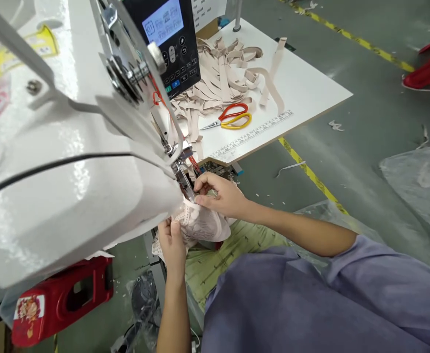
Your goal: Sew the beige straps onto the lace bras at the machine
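A pale pink lace bra (205,225) hangs at the needle end of a white sewing machine (71,196), its upper edge by the presser foot (186,184). My left hand (173,245) pinches the lace at its left side, thumb on top, just below the machine head. Close beside the presser foot, my right hand (220,196) has its thumb and curled fingers on the bra's upper edge. The needle tip and the exact stitching spot are too small to make out.
Beige elastic strips (222,73) lie heaped on the white table (310,93). Red-and-yellow-handled scissors (233,117) and a ruler strip (253,133) lie nearer. A control panel (167,44) stands behind the machine head. A red plastic stool (64,299) is on the floor at lower left.
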Motion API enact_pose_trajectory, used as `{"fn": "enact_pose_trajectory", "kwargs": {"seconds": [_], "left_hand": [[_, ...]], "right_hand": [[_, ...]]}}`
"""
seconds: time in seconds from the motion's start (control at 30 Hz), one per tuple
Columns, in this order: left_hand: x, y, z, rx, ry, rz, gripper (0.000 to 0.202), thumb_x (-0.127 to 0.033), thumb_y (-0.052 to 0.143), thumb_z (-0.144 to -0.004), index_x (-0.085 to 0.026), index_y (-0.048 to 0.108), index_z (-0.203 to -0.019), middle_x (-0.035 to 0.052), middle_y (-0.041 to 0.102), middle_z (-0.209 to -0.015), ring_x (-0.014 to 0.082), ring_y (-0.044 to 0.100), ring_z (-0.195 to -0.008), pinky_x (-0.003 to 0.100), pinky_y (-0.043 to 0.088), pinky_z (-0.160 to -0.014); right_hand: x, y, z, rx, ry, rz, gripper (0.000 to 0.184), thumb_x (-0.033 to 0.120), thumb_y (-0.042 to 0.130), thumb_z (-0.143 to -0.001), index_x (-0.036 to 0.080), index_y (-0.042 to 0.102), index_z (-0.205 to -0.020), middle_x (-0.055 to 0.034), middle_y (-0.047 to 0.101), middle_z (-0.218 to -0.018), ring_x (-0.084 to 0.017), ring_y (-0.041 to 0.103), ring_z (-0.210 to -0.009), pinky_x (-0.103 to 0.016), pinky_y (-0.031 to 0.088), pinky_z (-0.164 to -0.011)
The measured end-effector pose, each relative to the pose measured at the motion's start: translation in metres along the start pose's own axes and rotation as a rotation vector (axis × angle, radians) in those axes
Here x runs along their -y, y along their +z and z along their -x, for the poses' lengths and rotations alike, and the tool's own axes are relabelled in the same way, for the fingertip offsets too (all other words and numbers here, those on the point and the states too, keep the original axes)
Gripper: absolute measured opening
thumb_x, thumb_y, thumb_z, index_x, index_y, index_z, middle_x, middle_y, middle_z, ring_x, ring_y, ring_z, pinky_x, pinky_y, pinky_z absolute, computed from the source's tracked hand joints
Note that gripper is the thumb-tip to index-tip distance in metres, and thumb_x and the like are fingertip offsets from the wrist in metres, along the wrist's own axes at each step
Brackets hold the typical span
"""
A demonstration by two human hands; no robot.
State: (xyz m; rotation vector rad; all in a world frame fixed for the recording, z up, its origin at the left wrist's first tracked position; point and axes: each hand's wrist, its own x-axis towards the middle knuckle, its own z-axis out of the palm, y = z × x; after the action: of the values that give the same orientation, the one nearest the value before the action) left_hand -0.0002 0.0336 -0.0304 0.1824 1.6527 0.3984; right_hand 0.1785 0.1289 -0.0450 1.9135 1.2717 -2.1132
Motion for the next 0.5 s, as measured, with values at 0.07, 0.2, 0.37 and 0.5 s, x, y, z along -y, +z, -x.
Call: {"fn": "enact_pose_trajectory", "kwargs": {"seconds": [0.07,0.2,0.37,0.5], "left_hand": [[-0.001,0.001,0.001,-0.037,-0.022,0.019,0.046,-0.058,0.051,-0.094,-0.017,0.059,-0.115,0.0083,0.067,-0.102,0.0177,0.065,-0.084,0.026,0.052,-0.071],[-0.007,0.000,0.005,-0.090,-0.022,-0.045,0.044,-0.056,0.051,-0.094,-0.017,0.059,-0.110,0.0049,0.065,-0.091,0.0143,0.061,-0.072,0.023,0.048,-0.063],[-0.017,-0.001,0.006,-0.097,0.033,-0.120,0.039,-0.053,0.052,-0.095,-0.017,0.060,-0.110,0.0073,0.066,-0.098,0.0167,0.064,-0.084,0.025,0.051,-0.071],[-0.020,-0.002,0.006,-0.107,0.045,-0.126,0.039,-0.052,0.055,-0.094,-0.017,0.060,-0.111,0.0089,0.066,-0.101,0.0184,0.066,-0.086,0.026,0.052,-0.070]], "right_hand": [[0.000,0.001,0.005,0.000,-0.044,0.031,0.034,0.050,0.066,-0.089,0.020,0.055,-0.099,-0.0058,0.060,-0.097,-0.018,0.058,-0.084,-0.030,0.048,-0.075],[-0.001,0.001,0.010,-0.017,-0.115,0.098,0.035,0.052,0.066,-0.088,0.020,0.055,-0.099,-0.0061,0.061,-0.097,-0.019,0.056,-0.086,-0.032,0.047,-0.079],[-0.005,0.000,0.012,-0.010,-0.110,0.110,0.037,0.054,0.066,-0.088,0.020,0.056,-0.101,-0.0059,0.061,-0.098,-0.019,0.058,-0.088,-0.032,0.047,-0.080],[-0.005,-0.001,0.013,-0.002,-0.092,0.108,0.038,0.054,0.066,-0.088,0.021,0.056,-0.101,-0.0056,0.062,-0.099,-0.019,0.059,-0.088,-0.032,0.047,-0.080]]}}
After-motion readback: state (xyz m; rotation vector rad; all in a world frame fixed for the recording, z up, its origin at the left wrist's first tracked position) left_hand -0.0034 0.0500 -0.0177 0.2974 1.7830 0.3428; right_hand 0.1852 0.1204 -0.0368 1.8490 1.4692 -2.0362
